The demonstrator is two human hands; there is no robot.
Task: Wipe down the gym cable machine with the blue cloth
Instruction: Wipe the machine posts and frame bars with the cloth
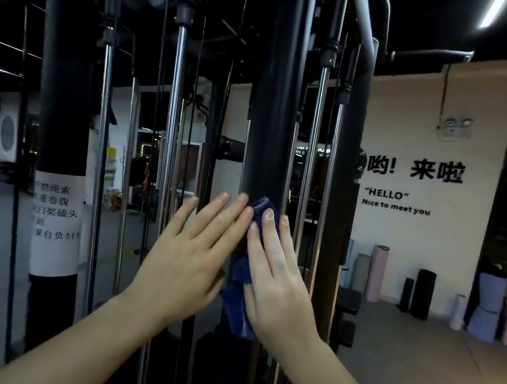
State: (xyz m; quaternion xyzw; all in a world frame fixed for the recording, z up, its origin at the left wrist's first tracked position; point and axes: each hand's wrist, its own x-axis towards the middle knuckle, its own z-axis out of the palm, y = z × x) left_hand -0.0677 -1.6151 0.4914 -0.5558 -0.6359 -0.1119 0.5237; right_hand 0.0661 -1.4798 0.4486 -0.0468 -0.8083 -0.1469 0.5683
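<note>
The cable machine's black central upright [273,113] rises straight ahead of me, with chrome guide rods [171,115] on either side. A dark blue cloth [237,306] lies against that upright at about chest height. My right hand [276,273] presses the cloth flat onto the post with straight fingers; most of the cloth is hidden under the palm. My left hand [191,254] is spread flat beside it, its fingertips touching the post's left edge and the cloth's top corner.
A black column with a taped white paper notice [56,226] stands at left. Thin black cables [195,86] hang between the rods. Rolled mats and foam rollers [486,309] line the white lettered wall at right. Grey floor lies open to the right.
</note>
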